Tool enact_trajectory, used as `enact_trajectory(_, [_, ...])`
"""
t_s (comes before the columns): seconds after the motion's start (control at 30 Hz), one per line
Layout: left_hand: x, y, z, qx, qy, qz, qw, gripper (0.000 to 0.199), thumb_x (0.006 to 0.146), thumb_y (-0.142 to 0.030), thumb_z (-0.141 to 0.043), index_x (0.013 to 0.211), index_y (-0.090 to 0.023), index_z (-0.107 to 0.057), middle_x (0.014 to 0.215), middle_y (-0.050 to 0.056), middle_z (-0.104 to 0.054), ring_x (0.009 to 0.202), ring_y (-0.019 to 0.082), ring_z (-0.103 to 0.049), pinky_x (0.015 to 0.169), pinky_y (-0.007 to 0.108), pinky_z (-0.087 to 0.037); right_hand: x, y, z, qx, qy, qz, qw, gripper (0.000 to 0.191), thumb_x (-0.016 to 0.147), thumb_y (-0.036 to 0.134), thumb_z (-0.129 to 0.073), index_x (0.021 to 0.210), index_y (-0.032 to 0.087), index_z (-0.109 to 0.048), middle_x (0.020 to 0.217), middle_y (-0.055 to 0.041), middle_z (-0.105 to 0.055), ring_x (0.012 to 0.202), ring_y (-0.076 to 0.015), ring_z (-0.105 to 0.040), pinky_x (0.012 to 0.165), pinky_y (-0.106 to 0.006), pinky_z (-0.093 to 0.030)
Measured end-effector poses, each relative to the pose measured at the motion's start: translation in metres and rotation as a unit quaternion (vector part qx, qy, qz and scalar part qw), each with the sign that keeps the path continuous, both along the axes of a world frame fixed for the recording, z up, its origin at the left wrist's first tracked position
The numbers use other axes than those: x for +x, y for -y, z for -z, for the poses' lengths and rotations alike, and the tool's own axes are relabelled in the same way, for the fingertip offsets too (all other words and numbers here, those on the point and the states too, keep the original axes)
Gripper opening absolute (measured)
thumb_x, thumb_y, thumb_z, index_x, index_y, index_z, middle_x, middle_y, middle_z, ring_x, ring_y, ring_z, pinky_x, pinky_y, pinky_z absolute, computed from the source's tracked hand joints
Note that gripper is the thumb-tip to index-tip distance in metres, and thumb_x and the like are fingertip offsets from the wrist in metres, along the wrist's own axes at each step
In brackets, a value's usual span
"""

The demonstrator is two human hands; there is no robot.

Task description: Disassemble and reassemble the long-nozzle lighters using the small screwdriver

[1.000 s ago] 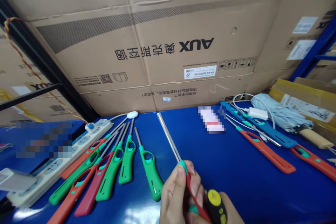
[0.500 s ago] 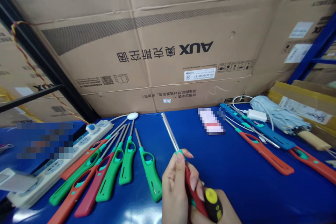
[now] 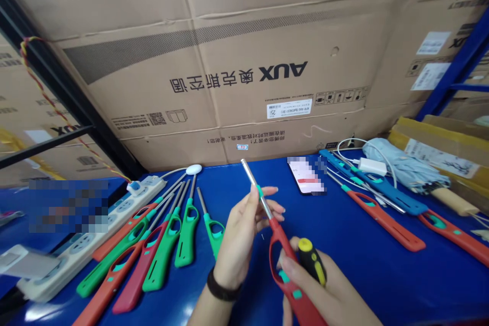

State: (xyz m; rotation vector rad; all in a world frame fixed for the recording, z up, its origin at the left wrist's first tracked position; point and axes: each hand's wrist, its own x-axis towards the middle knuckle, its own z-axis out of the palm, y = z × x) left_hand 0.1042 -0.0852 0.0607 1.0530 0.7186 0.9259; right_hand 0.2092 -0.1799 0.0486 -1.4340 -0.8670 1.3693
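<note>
Left hand, head view: our left hand (image 3: 237,229) is closing thumb and fingers around the teal collar (image 3: 260,193), leaving no open gap; a black wristband (image 3: 222,288) is circling our wrist.
Right hand: our right hand (image 3: 319,282) is gripping the body of the red lighter (image 3: 281,237) with closed fingers and is also keeping the screwdriver (image 3: 312,261), with its black and yellow handle, against the lighter's side.
Red lighter: we are holding it tilted above the blue table (image 3: 332,229), its metal tube (image 3: 248,173) pointing up and away from us; the collar is sitting partway along the tube, apart from the red body.
Left side: a green lighter (image 3: 214,234) is lying partly behind our left hand; a group of green, orange and red lighters (image 3: 162,252) is lying beyond it, beside the white power strip (image 3: 82,242).
Middle: a phone (image 3: 305,178) is lying near the cardboard wall (image 3: 229,25), its screen partly blurred.
Right side: an orange lighter (image 3: 385,219) is lying near the blue lighters (image 3: 405,202); another orange lighter (image 3: 458,238) is lying beside them, and a white adapter (image 3: 372,166) is resting near the light blue umbrella (image 3: 405,163).
Far right: an open cardboard box (image 3: 439,150) is standing behind the umbrella.
</note>
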Motion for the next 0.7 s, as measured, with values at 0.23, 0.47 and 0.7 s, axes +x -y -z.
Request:
enact_trajectory(0.23, [-0.005,-0.014,0.0,0.065,-0.072,0.108,0.989,0.038,0.08,-0.046,-0.063,0.103,-0.016,-0.066,0.098,0.007,-0.068,0.084,0.019,-0.063,0.071,0.025,-0.051,0.026,-0.064,-0.013,0.108,0.083,-0.03,0.99,0.037,0.08,0.052,-0.055,0.088,0.017,-0.059,0.065,0.0019,-0.059,0.06,-0.0144,-0.056,0.056,-0.024,-0.042])
enact_trajectory(0.47, [-0.012,-0.05,0.018,0.051,-0.094,0.055,0.993,0.026,0.07,-0.036,-0.075,0.079,-0.013,-0.066,0.077,0.001,-0.065,0.075,0.013,-0.061,0.072,0.023,-0.051,0.037,-0.109,0.013,0.198,0.175,0.018,0.964,0.027,0.073,0.038,-0.066,0.083,0.018,-0.051,0.071,0.0035,-0.054,0.066,-0.0123,-0.052,0.062,-0.024,-0.041])
enact_trajectory(0.7, [-0.021,-0.065,0.033,0.01,-0.123,0.1,0.987,0.032,0.064,-0.04,-0.078,0.067,-0.009,-0.068,0.07,0.005,-0.067,0.067,0.013,-0.063,0.067,0.023,-0.052,0.042,-0.11,0.019,0.066,0.051,-0.096,0.992,0.023,0.075,0.037,-0.063,0.072,0.015,-0.057,0.046,0.0104,-0.036,0.034,-0.0024,-0.02,0.036,-0.02,-0.013])
